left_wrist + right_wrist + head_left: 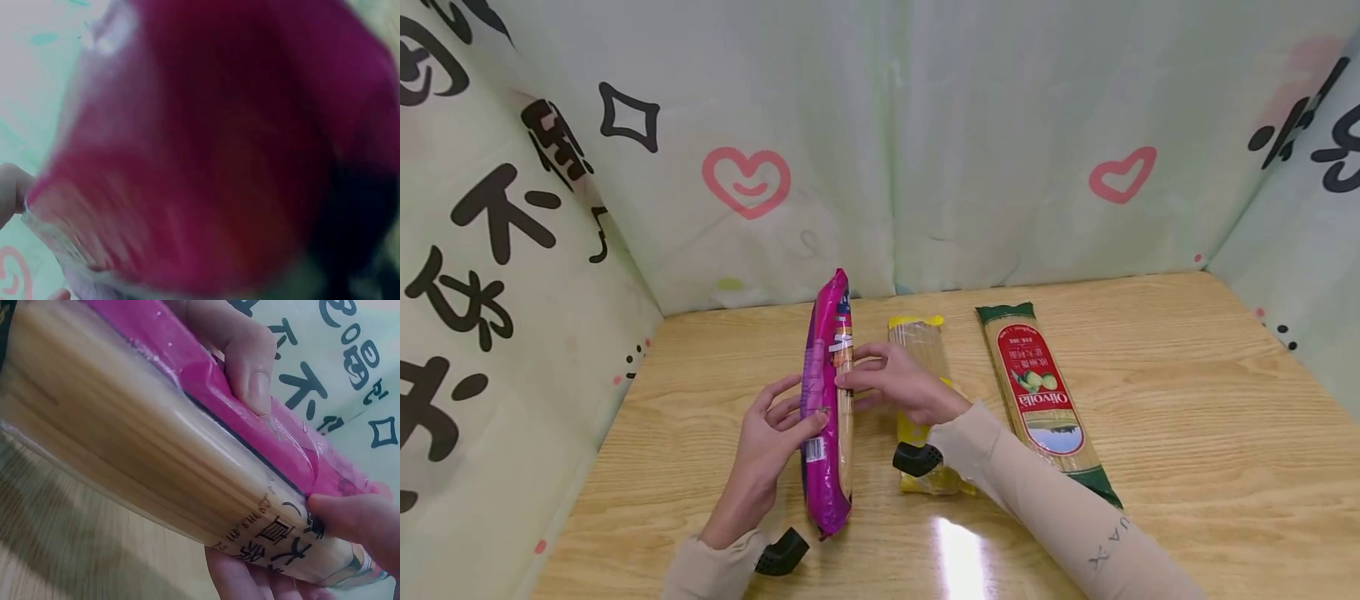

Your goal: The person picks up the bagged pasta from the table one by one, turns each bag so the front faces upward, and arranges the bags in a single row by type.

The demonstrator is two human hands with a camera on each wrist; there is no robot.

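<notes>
Both hands hold a magenta packet of spaghetti (827, 417) on its edge, its long clear window turned to the right. The left hand (775, 433) grips its left side, thumb over the edge near the barcode. From the right, the right hand (902, 383) pinches it around the middle, thumb on the window side. In the right wrist view pale straight strands show through the packet's window (144, 437), and the left thumb (250, 375) presses the magenta film. Magenta wrapping (219, 125) fills most of the left wrist view, blurred.
A yellow-ended clear packet of noodles (921, 333) lies partly beneath the right hand and wrist. Further right lies a green-ended spaghetti packet (1037, 383) with a red label, the right sleeve near its lower end. Printed curtains (887, 150) stand behind and beside the wooden table (1210, 400).
</notes>
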